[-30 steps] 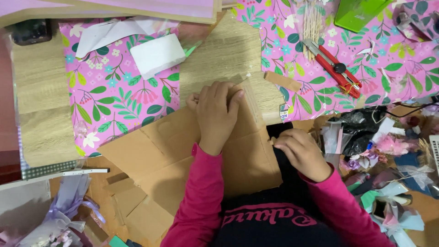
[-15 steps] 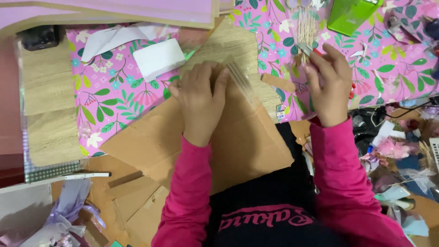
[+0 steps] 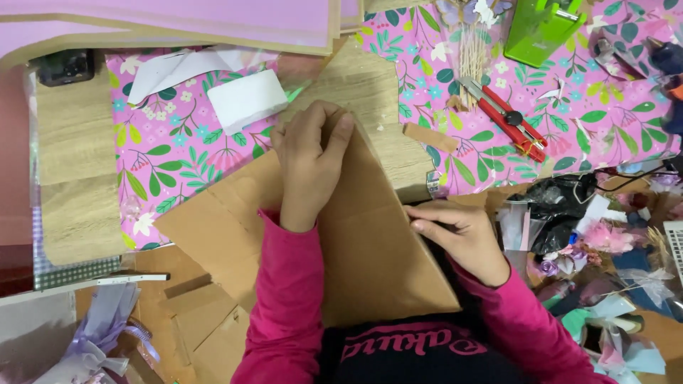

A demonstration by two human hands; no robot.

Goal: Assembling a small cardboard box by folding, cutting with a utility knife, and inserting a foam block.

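Wooden table (image 3: 71,149) mostly covered by pink floral paper (image 3: 178,156). Pink boards (image 3: 178,18) stacked at 12 o'clock, messy craft clutter (image 3: 605,242) piled around 4 o'clock. Lighting's soft and even.

A single head-worn camera looks almost straight down from above the person's chest, close to the work. The near edge of the desk (image 3: 85,213) lies at the bottom of the frame, where pink sleeves enter; its far edge runs along the top. The view takes in the left hand (image 3: 309,160) and right hand (image 3: 455,235) on the cardboard sheet (image 3: 370,242) at centre. No second view shares the scene.
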